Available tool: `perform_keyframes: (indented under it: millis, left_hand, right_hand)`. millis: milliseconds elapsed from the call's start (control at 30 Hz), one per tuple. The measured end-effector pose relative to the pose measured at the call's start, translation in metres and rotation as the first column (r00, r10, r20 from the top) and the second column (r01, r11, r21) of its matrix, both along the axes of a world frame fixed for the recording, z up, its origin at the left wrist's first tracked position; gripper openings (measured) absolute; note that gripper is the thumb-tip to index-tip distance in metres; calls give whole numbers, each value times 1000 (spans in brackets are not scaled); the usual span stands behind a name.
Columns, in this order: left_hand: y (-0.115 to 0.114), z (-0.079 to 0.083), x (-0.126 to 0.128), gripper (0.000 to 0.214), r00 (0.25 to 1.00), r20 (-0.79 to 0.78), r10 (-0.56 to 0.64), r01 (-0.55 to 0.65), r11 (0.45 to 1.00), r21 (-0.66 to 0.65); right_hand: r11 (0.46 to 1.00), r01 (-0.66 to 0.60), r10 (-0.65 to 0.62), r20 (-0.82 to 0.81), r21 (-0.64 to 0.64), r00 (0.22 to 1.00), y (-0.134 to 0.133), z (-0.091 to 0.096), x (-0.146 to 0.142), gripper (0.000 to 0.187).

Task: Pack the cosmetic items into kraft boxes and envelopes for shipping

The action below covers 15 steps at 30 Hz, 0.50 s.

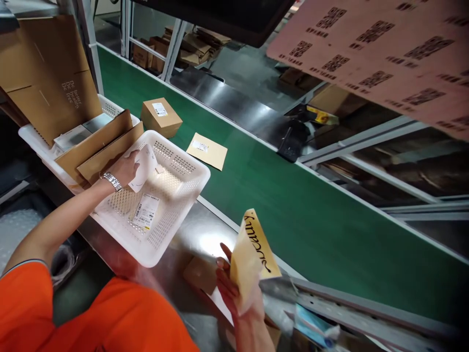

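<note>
My left hand [125, 169], with a metal watch at the wrist, reaches over a white plastic basket [200, 178]. Its fingers are closed on a white paper sheet [145, 164] with a curled edge. A printed shipping label [146, 211] lies on the basket's floor. To the right, over the metal bench, my right hand [229, 278] grips a yellow card [258, 239] with black script lettering. A paler sheet or fold covers part of that card and of the fingers. Cardboard pieces [110, 154] stand at the basket's left end, close to my left hand.
Beyond the basket runs a green conveyor belt [293, 210], bearing a labelled carton [161, 117] and a yellow padded envelope [207, 150]. A large open cardboard box [47, 73] stands at left. A pink sheet of QR codes [373, 58] and a dark screen [220, 14] hang overhead.
</note>
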<state>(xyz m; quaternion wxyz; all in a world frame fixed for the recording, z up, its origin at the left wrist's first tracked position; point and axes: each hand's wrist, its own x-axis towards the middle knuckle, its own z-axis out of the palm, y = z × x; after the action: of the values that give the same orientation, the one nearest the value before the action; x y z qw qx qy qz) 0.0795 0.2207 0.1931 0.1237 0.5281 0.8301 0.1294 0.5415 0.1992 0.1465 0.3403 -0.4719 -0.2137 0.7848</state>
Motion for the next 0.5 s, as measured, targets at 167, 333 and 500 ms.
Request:
perform_keyframes:
  millis: [167,333,500]
  left_hand:
    - [-4,-1,-1,58,1000,13,-12,12,1000,12]
    - [-3,3,-2,58,1000,-10,10,-10,1000,4]
    - [-1,2,-4,58,999,-29,27,-28,1000,-8]
  right_hand:
    - [1000,-15,15,53,3,999,1,10,-7,48]
    - [1000,-26,25,96,10,995,-1,15,-10,41]
    - [998,-36,32,97,44,995,-3,16,-11,39]
